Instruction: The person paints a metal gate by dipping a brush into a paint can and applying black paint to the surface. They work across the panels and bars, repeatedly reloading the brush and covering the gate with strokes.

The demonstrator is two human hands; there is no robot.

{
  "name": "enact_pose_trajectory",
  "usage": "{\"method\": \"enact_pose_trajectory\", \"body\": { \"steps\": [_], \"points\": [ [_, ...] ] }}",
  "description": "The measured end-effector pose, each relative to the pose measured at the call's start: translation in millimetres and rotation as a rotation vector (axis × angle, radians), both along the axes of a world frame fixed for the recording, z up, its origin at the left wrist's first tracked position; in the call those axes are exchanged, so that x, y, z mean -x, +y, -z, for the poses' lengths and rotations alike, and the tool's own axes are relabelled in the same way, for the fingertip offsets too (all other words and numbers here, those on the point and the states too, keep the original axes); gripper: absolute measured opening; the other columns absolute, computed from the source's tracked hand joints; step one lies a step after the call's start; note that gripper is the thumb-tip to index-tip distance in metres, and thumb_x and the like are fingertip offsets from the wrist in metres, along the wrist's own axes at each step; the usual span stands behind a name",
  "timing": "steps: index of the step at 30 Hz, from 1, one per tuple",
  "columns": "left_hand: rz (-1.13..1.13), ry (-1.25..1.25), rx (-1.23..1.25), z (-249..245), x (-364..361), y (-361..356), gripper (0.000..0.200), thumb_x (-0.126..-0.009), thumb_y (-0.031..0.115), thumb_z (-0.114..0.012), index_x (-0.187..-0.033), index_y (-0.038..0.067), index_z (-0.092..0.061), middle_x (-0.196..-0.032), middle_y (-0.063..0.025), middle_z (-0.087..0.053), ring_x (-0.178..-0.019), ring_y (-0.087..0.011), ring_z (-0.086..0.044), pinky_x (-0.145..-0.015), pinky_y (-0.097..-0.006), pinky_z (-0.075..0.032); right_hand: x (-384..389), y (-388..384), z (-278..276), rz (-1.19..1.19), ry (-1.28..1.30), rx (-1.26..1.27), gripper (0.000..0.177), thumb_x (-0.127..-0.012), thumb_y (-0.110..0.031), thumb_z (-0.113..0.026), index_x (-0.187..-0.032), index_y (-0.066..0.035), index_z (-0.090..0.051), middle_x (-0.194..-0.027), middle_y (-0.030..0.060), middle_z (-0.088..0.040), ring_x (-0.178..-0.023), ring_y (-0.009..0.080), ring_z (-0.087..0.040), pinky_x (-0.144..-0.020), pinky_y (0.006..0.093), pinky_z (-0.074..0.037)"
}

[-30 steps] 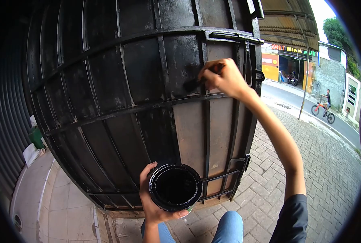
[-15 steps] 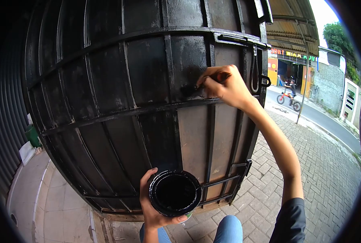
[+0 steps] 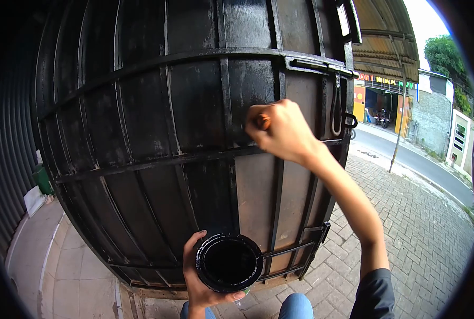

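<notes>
My left hand [image 3: 199,284] is wrapped round a paint can [image 3: 229,287], its open top facing me and its inside dark with black paint. In my right hand [image 3: 286,132] is a paintbrush [image 3: 263,123], closed in my fist with the orange-brown handle end towards me. The hand hides the bristles. That fist is at a ribbed metal gate [image 3: 197,109], just above a horizontal bar. Black paint covers the panels to the left, and a wet shine shows above the hand. Lower right panels [image 3: 257,199] look brownish grey.
A sliding bolt [image 3: 322,66] and a hanging loop handle [image 3: 336,106] are on the gate's right side. Brick paving [image 3: 407,212] lies to the right, with a road [image 3: 433,165] beyond. A green bin [image 3: 44,181] stands left by a corrugated wall [image 3: 8,149].
My right hand has moved left and slightly down across the panel with the paintbrush, turning its handle end towards me. The cyclist on the road has passed almost out of sight behind the gate.
</notes>
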State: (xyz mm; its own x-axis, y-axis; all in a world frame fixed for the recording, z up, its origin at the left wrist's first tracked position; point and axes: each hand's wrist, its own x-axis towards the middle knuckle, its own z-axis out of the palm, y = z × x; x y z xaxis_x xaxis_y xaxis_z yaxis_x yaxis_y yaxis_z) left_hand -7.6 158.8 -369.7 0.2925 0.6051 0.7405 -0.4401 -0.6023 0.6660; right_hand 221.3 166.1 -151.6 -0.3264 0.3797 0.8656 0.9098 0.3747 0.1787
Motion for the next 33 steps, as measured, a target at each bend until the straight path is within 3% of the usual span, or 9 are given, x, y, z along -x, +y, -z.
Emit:
{"method": "enact_pose_trajectory", "body": {
  "steps": [4,9,13,17,20,25,28,30,33],
  "points": [
    [0.005,0.001,0.012,-0.9,-0.4,-5.3,0.121,-0.046,0.041,-0.092,-0.137,-0.005,-0.027,-0.11,-0.018,-0.063,-0.103,-0.0291,-0.065,-0.094,-0.0398,-0.052,-8.0,0.1,-1.9,-0.326,0.347,0.129,0.017,-0.084,-0.003,-0.052,-0.08,0.005,-0.067,-0.063,0.0077,-0.064,-0.056,0.0089,-0.063,-0.052,0.0233,-0.049],
    [-0.011,0.013,0.006,-6.3,-0.2,-12.0,0.121,-0.045,0.041,-0.092,-0.137,-0.005,-0.028,-0.11,-0.0172,-0.063,-0.103,-0.0288,-0.065,-0.095,-0.0402,-0.052,-25.2,6.1,16.3,-0.451,0.451,0.038,0.019,-0.083,-0.008,-0.053,-0.076,0.001,-0.067,-0.053,0.0087,-0.061,-0.048,0.013,-0.063,-0.051,0.0242,-0.048],
    [-0.003,0.012,0.002,-9.9,-5.0,-19.5,0.122,-0.044,0.043,-0.092,-0.136,-0.004,-0.029,-0.11,-0.0169,-0.063,-0.102,-0.0285,-0.066,-0.095,-0.0399,-0.053,-34.5,5.2,28.4,-0.44,0.362,0.186,0.019,-0.083,-0.006,-0.051,-0.076,0.002,-0.067,-0.054,0.0071,-0.061,-0.049,0.0122,-0.063,-0.05,0.0245,-0.048],
    [-0.049,0.057,-0.054,-9.0,-4.6,-24.1,0.123,-0.043,0.045,-0.092,-0.136,-0.004,-0.029,-0.11,-0.0166,-0.064,-0.102,-0.0283,-0.066,-0.094,-0.0395,-0.053,-43.0,5.3,12.3,-0.485,0.526,0.419,0.022,-0.085,-0.002,-0.047,-0.082,0.005,-0.068,-0.065,0.0067,-0.065,-0.054,0.0114,-0.063,-0.05,0.0225,-0.051],
    [-0.036,0.049,-0.032,-15.1,-5.9,-30.4,0.123,-0.042,0.045,-0.092,-0.137,-0.004,-0.03,-0.109,-0.0162,-0.064,-0.102,-0.0283,-0.066,-0.095,-0.0397,-0.053,-52.6,3.6,-1.8,-0.369,0.36,0.29,0.019,-0.081,-0.01,-0.055,-0.077,0.001,-0.07,-0.058,0.0096,-0.062,-0.048,0.0104,-0.061,-0.051,0.0248,-0.048],
    [-0.044,0.048,-0.041,-13.8,-1.9,-30.8,0.122,-0.042,0.044,-0.092,-0.136,-0.003,-0.03,-0.109,-0.0164,-0.064,-0.102,-0.0285,-0.066,-0.095,-0.0402,-0.053,-63.2,-18.7,-18.3,-0.04,0.041,0.128,0.021,-0.073,-0.018,-0.065,-0.078,0.002,-0.07,-0.069,0.024,-0.063,-0.07,0.0391,-0.065,-0.071,0.0398,-0.054],
    [-0.023,0.046,-0.004,-13.5,-1.0,-31.7,0.122,-0.042,0.044,-0.092,-0.137,-0.003,-0.03,-0.11,-0.0168,-0.064,-0.103,-0.0288,-0.066,-0.095,-0.0403,-0.053,-50.6,-28.4,-20.2,0.14,-0.057,0.14,0.023,-0.075,-0.02,-0.067,-0.073,0.002,-0.068,-0.067,0.0267,-0.061,-0.07,0.0404,-0.065,-0.071,0.043,-0.054],
    [-0.016,0.035,-0.001,-12.8,-2.3,-30.2,0.122,-0.042,0.044,-0.092,-0.137,-0.003,-0.029,-0.11,-0.0169,-0.064,-0.103,-0.029,-0.066,-0.095,-0.0403,-0.053,-35.6,-27.3,-18.5,0.159,-0.107,0.176,0.015,-0.072,-0.011,-0.064,-0.077,0.002,-0.069,-0.066,0.0208,-0.064,-0.065,0.0335,-0.066,-0.069,0.0371,-0.054],
    [-0.011,0.043,-0.009,-11.2,-2.6,-28.6,0.122,-0.043,0.043,-0.092,-0.137,-0.003,-0.029,-0.11,-0.0172,-0.064,-0.103,-0.0293,-0.066,-0.095,-0.0403,-0.053,-28.3,-17.9,-26.7,0.198,-0.105,0.147,0.021,-0.076,-0.017,-0.068,-0.072,0.004,-0.067,-0.061,0.0245,-0.06,-0.064,0.0375,-0.065,-0.067,0.0406,-0.054]
  ]
}}
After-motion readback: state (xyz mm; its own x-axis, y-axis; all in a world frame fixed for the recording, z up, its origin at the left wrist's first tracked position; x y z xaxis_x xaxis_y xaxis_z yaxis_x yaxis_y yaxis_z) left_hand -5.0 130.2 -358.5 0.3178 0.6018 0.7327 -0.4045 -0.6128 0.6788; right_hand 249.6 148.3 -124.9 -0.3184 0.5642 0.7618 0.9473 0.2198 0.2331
